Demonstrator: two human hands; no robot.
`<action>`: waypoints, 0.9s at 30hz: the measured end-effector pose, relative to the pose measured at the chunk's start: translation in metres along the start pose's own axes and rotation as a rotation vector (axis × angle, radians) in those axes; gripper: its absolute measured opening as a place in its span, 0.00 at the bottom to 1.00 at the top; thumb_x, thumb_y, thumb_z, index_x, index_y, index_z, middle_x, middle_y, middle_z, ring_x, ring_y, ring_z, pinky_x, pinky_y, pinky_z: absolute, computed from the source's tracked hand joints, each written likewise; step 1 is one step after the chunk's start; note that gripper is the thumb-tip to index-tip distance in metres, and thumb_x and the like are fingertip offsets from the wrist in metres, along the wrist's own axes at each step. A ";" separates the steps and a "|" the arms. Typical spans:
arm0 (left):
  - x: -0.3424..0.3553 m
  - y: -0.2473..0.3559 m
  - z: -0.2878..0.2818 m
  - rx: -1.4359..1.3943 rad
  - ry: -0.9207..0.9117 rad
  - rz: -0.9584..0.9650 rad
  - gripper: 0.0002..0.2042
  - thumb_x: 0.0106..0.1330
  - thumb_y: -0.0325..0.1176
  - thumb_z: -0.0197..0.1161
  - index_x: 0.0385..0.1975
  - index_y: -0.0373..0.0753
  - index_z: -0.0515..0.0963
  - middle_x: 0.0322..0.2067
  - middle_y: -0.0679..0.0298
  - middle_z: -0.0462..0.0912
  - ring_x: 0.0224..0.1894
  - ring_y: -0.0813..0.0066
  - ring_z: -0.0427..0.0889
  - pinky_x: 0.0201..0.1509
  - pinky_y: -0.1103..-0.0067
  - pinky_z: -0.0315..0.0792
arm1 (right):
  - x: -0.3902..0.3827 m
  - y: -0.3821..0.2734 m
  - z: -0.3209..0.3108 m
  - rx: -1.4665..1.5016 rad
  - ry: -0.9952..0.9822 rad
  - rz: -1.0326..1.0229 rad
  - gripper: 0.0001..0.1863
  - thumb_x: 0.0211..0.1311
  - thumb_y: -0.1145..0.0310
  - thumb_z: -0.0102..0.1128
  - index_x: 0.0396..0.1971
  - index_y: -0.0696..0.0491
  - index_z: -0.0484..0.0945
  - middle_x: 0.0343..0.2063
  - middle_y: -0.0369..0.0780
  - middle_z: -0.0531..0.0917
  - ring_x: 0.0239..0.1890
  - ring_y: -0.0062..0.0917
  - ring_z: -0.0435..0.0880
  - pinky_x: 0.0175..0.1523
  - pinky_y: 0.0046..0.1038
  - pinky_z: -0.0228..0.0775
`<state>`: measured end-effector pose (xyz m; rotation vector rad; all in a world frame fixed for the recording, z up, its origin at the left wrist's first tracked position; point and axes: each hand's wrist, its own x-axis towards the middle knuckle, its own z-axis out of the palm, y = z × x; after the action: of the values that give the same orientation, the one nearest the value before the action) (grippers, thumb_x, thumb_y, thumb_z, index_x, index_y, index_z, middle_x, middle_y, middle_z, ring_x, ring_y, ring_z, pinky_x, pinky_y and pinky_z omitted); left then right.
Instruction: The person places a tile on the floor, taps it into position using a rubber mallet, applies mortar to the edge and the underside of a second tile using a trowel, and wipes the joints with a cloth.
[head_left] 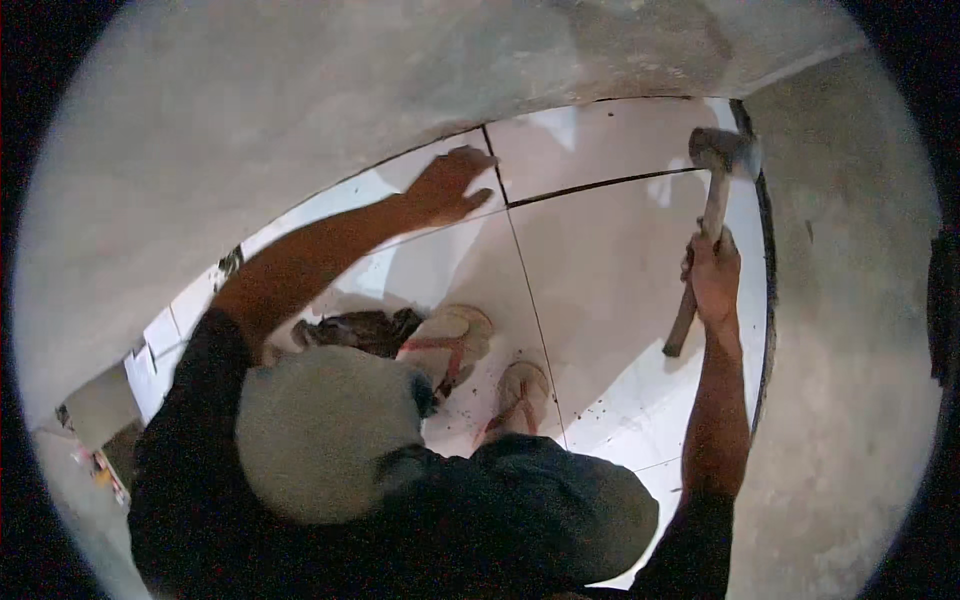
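My right hand (716,278) is closed round the wooden handle of a mallet (712,205). The mallet's dark head (722,150) is over the far right corner of the tiled floor, close to the right wall; whether it touches the tile I cannot tell. My left hand (455,185) reaches out with thumb and fingers apart, holding nothing. It is at or just above the pale floor tiles, beside a dark open joint (496,165) near the far wall. A large tile (620,250) spans the floor between my hands, with another tile (590,150) beyond it.
Bare plastered walls rise at the far side (300,110) and on the right (840,300). A dark crumpled bundle (360,330) lies left of my sandalled feet (522,395). Dark crumbs are scattered on the tiles near my feet. Small colourful litter (100,475) shows at the lower left.
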<state>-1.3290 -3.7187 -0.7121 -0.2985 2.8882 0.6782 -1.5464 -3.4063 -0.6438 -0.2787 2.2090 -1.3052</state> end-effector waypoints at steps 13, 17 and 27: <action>0.142 0.039 0.077 0.105 0.394 0.111 0.26 0.62 0.45 0.53 0.55 0.32 0.63 0.55 0.42 0.62 0.59 0.44 0.60 0.62 0.52 0.50 | 0.078 0.033 0.035 -0.407 0.267 0.036 0.15 0.68 0.60 0.39 0.38 0.56 0.68 0.25 0.48 0.78 0.28 0.47 0.78 0.31 0.43 0.69; 0.147 0.039 0.070 0.072 0.399 0.051 0.25 0.61 0.43 0.54 0.52 0.31 0.65 0.51 0.41 0.65 0.56 0.43 0.62 0.61 0.51 0.51 | 0.063 0.011 0.052 -0.354 0.332 0.033 0.15 0.67 0.61 0.40 0.43 0.57 0.66 0.27 0.52 0.79 0.31 0.52 0.78 0.34 0.47 0.69; 0.150 0.037 0.084 0.158 0.471 0.062 0.25 0.60 0.45 0.55 0.52 0.34 0.66 0.53 0.43 0.65 0.59 0.45 0.59 0.61 0.51 0.49 | 0.057 0.028 0.047 -0.443 0.335 -0.016 0.17 0.68 0.58 0.40 0.45 0.57 0.68 0.28 0.53 0.79 0.32 0.51 0.78 0.35 0.46 0.70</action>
<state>-1.4732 -3.6714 -0.8005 -0.3947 3.3868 0.4280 -1.5646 -3.4524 -0.7053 -0.2550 2.7795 -0.9052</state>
